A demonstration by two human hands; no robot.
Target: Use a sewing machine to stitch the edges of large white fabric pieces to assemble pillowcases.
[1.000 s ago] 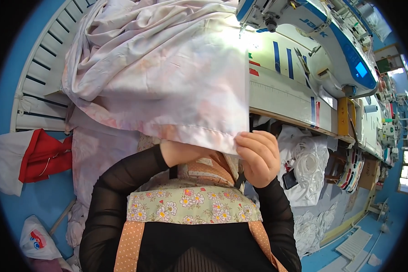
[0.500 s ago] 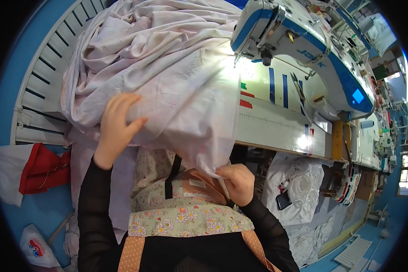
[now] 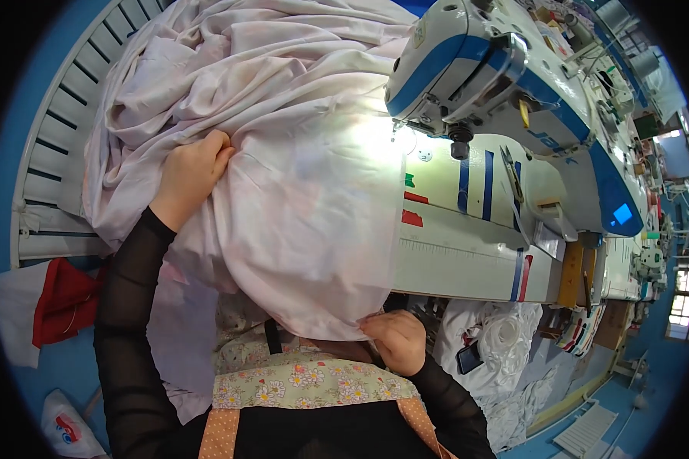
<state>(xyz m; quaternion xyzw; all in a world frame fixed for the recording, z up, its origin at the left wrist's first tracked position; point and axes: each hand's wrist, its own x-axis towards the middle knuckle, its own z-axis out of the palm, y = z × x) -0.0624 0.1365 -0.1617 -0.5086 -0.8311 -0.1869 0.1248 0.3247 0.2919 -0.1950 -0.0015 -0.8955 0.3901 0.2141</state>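
Observation:
A big sheet of pale pinkish-white fabric [image 3: 306, 222] lies bunched in folds at the far left and spreads smoother toward me, hanging over my lap. My left hand [image 3: 191, 177] is closed on a fold of it, its fingertips partly tucked into the cloth. Near my waist, my right hand [image 3: 396, 341] pinches the fabric's near right corner. The cloth's straight right edge runs from that hand up to the needle area of a white and blue sewing machine [image 3: 505, 84], where a bright lamp glares and hides detail.
Scissors [image 3: 512, 176] lie on the machine bed [image 3: 467, 260], near blue and red tape strips. A white slatted rack [image 3: 53, 168] borders the fabric at left. Red and white cloth [image 3: 65, 302] lies below it. White material with a dark phone-like object [image 3: 471, 358] sits below the table.
My left hand has gone from spread fingers above the cloth to gripping a fold slightly farther away. My right hand moved slightly down, drawing the corner toward me.

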